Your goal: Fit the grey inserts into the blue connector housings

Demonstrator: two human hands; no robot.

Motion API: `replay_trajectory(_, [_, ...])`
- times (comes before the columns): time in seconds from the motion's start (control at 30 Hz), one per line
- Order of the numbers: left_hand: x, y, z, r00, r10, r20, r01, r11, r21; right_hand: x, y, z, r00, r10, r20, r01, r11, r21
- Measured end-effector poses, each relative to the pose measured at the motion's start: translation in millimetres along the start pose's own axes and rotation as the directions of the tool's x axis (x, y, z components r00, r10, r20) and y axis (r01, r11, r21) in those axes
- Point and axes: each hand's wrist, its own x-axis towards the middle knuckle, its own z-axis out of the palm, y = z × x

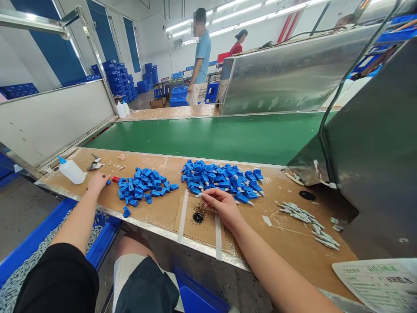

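Observation:
My right hand (224, 208) pinches a small pale grey piece (198, 195) between thumb and forefinger, above a taped cardboard sheet (208, 237). Just below it sits a black round recess (198, 217) with dark specks around it. Behind that hand lies a heap of blue plastic parts with pale tips (221, 176). My left hand (97, 183) is at the left of the bench, its fingertips drawn together; what they hold is too small to make out. Right beside them are a blue piece (108, 182) and a red piece (115, 178). A pile of blue plastic blocks (140, 187) lies between my hands.
Beyond the bench runs a green conveyor belt (208, 134). Slim grey pieces (308, 221) lie at right, near a metal housing (374, 174). A white bottle (72, 171) stands at left, above a blue bin (29, 241) of grey pieces. People are in the background.

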Motion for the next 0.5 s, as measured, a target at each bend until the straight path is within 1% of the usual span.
replay_trajectory(0.07, [-6.4,7.2,-5.8,0.998,0.015,-0.063,-0.023,0.992,-0.123,-0.4,1.1,-0.8,1.0,-0.001,0.005,0.001,1.0,0.004])
replay_trajectory(0.13, [-17.9,17.9,-16.3,0.993,0.031,-0.118,-0.058,0.969,-0.239,-0.6,1.2,-1.1,1.0,-0.003,0.0,0.003,1.0,0.009])
replay_trajectory(0.17, [-28.7,24.3,-21.5,0.99,0.045,-0.134,-0.086,0.946,-0.314,-0.6,0.8,-1.1,1.0,-0.003,-0.003,0.003,1.0,0.009])
replay_trajectory(0.2, [-44.9,31.0,-25.1,0.988,0.067,-0.138,-0.12,0.896,-0.427,-0.5,0.3,-1.1,1.0,-0.003,-0.006,0.003,1.0,0.006])
replay_trajectory(0.23, [-67.3,37.6,-26.1,0.987,0.095,-0.129,-0.15,0.834,-0.531,-0.4,-0.4,-1.0,1.0,-0.003,-0.009,0.003,1.0,0.001])
replay_trajectory(0.27, [-96.3,43.5,-23.1,0.983,0.143,-0.112,-0.177,0.622,-0.763,-0.2,-1.1,-0.8,1.0,-0.001,-0.011,0.001,1.0,-0.003])
replay_trajectory(0.3, [-131.6,48.2,-15.5,0.978,0.197,-0.07,-0.14,0.369,-0.919,0.0,-1.8,-0.6,1.0,0.003,-0.013,-0.003,1.0,-0.003])
replay_trajectory(0.33, [-171.7,51.0,-3.0,0.968,0.25,0.03,-0.02,0.198,-0.98,0.1,-2.4,-0.4,1.0,0.008,-0.015,-0.008,1.0,0.0])
replay_trajectory(0.37, [-214.6,51.6,13.9,0.936,0.295,0.189,0.162,0.115,-0.98,0.1,-2.8,-0.3,1.0,0.013,-0.018,-0.013,1.0,0.003])
replay_trajectory(0.4, [-257.7,49.7,34.2,0.858,0.33,0.394,0.384,0.097,-0.918,-0.1,-2.9,-0.3,1.0,0.016,-0.021,-0.016,1.0,0.006])
replay_trajectory(0.43, [-298.3,45.3,56.2,0.753,0.34,0.564,0.571,0.089,-0.816,-0.4,-2.7,-0.3,1.0,0.017,-0.024,-0.017,1.0,0.007])
replay_trajectory(0.47, [-333.8,38.6,77.8,0.635,0.351,0.688,0.71,0.087,-0.699,-0.7,-2.2,-0.6,1.0,0.017,-0.025,-0.017,1.0,0.006])
replay_trajectory(0.5, [-362.5,30.1,97.0,0.478,0.388,0.788,0.81,0.152,-0.567,-1.2,-1.4,-0.9,1.0,0.016,-0.026,-0.016,1.0,0.004])
